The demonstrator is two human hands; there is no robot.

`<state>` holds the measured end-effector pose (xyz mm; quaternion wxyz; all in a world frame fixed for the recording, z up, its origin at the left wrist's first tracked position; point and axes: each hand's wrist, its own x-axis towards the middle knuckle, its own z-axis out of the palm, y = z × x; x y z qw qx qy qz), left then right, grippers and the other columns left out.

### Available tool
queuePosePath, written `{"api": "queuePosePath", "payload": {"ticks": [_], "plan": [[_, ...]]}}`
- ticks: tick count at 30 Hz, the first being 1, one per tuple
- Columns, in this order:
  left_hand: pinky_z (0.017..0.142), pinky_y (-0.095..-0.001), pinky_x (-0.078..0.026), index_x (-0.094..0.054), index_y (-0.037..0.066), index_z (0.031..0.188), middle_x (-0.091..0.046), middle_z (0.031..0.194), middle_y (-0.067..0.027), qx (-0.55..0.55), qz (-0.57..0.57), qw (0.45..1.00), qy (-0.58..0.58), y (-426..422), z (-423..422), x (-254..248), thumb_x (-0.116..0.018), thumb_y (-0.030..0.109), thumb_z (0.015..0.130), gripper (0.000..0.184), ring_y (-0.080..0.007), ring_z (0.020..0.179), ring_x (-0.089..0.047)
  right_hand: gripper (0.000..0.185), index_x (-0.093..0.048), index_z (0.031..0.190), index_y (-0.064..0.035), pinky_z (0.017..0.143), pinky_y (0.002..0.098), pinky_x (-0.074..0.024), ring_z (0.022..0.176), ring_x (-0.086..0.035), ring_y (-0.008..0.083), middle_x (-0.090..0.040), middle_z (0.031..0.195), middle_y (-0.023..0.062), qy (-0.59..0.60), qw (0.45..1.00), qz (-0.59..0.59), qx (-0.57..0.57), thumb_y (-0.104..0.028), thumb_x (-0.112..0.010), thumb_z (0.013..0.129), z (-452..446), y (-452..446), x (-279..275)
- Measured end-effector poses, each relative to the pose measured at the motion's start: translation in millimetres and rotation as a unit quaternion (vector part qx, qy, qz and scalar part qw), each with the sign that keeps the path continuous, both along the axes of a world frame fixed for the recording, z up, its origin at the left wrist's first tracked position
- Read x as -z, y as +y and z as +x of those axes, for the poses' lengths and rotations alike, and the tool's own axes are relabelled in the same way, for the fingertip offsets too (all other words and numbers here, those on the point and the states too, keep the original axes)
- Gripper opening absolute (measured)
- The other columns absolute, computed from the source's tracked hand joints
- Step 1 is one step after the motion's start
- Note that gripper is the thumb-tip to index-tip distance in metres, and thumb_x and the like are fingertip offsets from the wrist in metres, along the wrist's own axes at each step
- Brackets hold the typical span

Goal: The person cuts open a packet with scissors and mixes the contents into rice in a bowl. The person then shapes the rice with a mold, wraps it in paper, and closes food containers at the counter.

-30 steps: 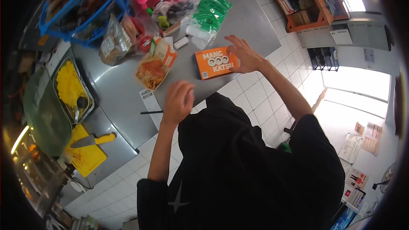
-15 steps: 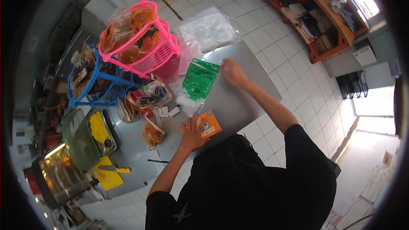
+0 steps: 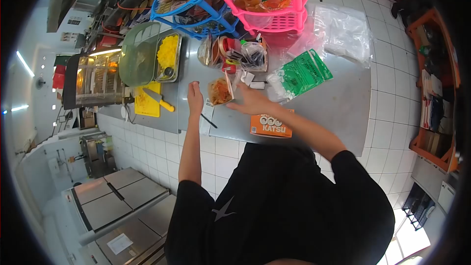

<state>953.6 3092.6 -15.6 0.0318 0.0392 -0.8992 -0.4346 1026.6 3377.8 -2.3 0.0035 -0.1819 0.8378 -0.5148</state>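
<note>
A small open container of orange-brown food [image 3: 220,91] stands on the steel table between my hands. My left hand [image 3: 195,96] is just to its left, apart from it, with nothing in the palm. On the container's right side my right hand [image 3: 251,99] reaches in with fingers spread; whether they touch it I cannot tell. Below my right forearm lies an orange box marked KATSU [image 3: 271,125]. A green printed plastic packet [image 3: 305,74] lies flat to the right. Close to my left hand is a thin black stick-like thing [image 3: 209,120].
Pink [image 3: 279,21] and blue [image 3: 198,30] basket racks with packets stand at the back. A knife [image 3: 159,99] lies on a yellow cutting board [image 3: 143,108], near a tray of yellow food [image 3: 168,55]. Clear plastic bags [image 3: 342,32] lie at the far right.
The view has swung left. My left hand has come off the orange box, and my right hand has moved from beside the green packet to the food container.
</note>
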Motion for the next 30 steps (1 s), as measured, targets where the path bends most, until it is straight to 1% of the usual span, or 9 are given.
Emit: {"api": "queuePosePath", "payload": {"ticks": [3,7,11,14,17,20,23,28,30], "plan": [[0.088,-0.0384,-0.050,-0.049,0.003,0.137,-0.058,0.118,-0.0142,0.054,0.029,0.995,-0.082,-33,-12,67,-0.030,0.055,0.105,0.065,-0.0272,0.104,-0.060,0.068,-0.039,0.136,0.0007,0.081,0.0510,-0.0544,0.095,-0.067,0.0462,-0.061,0.119,0.0301,-0.078,0.993,-0.001,0.091,-0.042,-0.065,0.090,-10,-43,-9],[0.080,-0.0360,-0.051,-0.047,0.004,0.140,-0.062,0.111,-0.0132,0.004,0.068,0.987,-0.148,0,7,37,-0.027,0.053,0.106,0.063,-0.0244,0.095,-0.063,0.040,-0.047,0.117,-0.0020,0.064,0.0489,-0.0560,0.077,-0.069,0.0417,-0.065,0.101,0.0252,-0.043,0.987,0.017,0.154,-0.026,-0.063,0.088,-28,-51,5],[0.080,-0.0367,-0.052,-0.042,0.005,0.144,-0.062,0.108,-0.0153,0.064,0.097,0.947,-0.301,-12,13,26,-0.031,0.053,0.105,0.063,-0.0270,0.092,-0.064,0.037,-0.048,0.117,-0.0038,0.057,0.0471,-0.0558,0.068,-0.068,0.0397,-0.065,0.094,0.0224,0.025,0.976,0.116,0.183,-0.020,-0.061,0.086,-44,-40,1],[0.080,-0.0400,-0.053,-0.039,0.006,0.146,-0.062,0.114,-0.0169,0.224,-0.208,0.945,-0.121,-18,4,45,-0.047,0.043,0.101,0.059,-0.0310,0.088,-0.065,0.038,-0.049,0.119,-0.0052,0.057,0.0481,-0.0556,0.069,-0.068,0.0404,-0.064,0.093,0.0214,0.033,0.966,0.134,0.217,-0.020,-0.061,0.087,-45,-46,1],[0.081,-0.0449,-0.053,-0.038,0.009,0.148,-0.058,0.122,-0.0188,0.210,-0.059,0.970,0.111,32,9,7,-0.059,0.030,0.095,0.061,-0.0363,0.092,-0.065,0.039,-0.049,0.123,-0.0076,0.057,0.0494,-0.0549,0.071,-0.067,0.0411,-0.063,0.095,0.0202,0.034,0.963,0.158,0.215,-0.021,-0.061,0.088,-44,-59,3],[0.081,-0.0446,-0.053,-0.038,0.015,0.149,-0.055,0.128,-0.0184,0.163,-0.046,0.983,0.073,52,1,5,-0.064,0.022,0.089,0.066,-0.0373,0.099,-0.063,0.038,-0.050,0.123,-0.0093,0.057,0.0492,-0.0551,0.072,-0.067,0.0404,-0.061,0.101,0.0207,0.048,0.960,0.169,0.217,-0.018,-0.061,0.087,-41,-70,8],[0.084,-0.0417,-0.053,-0.040,0.018,0.148,-0.055,0.127,-0.0188,0.211,-0.032,0.977,0.012,49,-4,-9,-0.060,0.014,0.089,0.063,-0.0382,0.107,-0.060,0.042,-0.051,0.128,-0.0115,0.058,0.0485,-0.0560,0.074,-0.068,0.0397,-0.061,0.105,0.0215,0.057,0.960,0.167,0.216,-0.014,-0.060,0.087,-44,-61,2],[0.090,-0.0385,-0.052,-0.047,0.016,0.144,-0.056,0.127,-0.0171,0.343,0.018,0.923,0.173,10,-26,12,-0.054,-0.002,0.087,0.061,-0.0362,0.107,-0.063,0.055,-0.048,0.143,-0.0133,0.064,0.0464,-0.0583,0.082,-0.069,0.0392,-0.065,0.111,0.0220,0.133,0.961,0.195,0.144,-0.007,-0.056,0.089,-28,-46,9],[0.094,-0.0372,-0.051,-0.049,0.015,0.143,-0.056,0.130,-0.0165,0.337,0.103,0.922,0.158,4,-21,18,-0.053,-0.006,0.087,0.060,-0.0339,0.111,-0.063,0.052,-0.049,0.143,-0.0111,0.071,0.0428,-0.0595,0.088,-0.071,0.0357,-0.065,0.117,0.0224,0.094,0.966,0.104,0.216,-0.006,-0.055,0.092,-20,-60,18]]}}
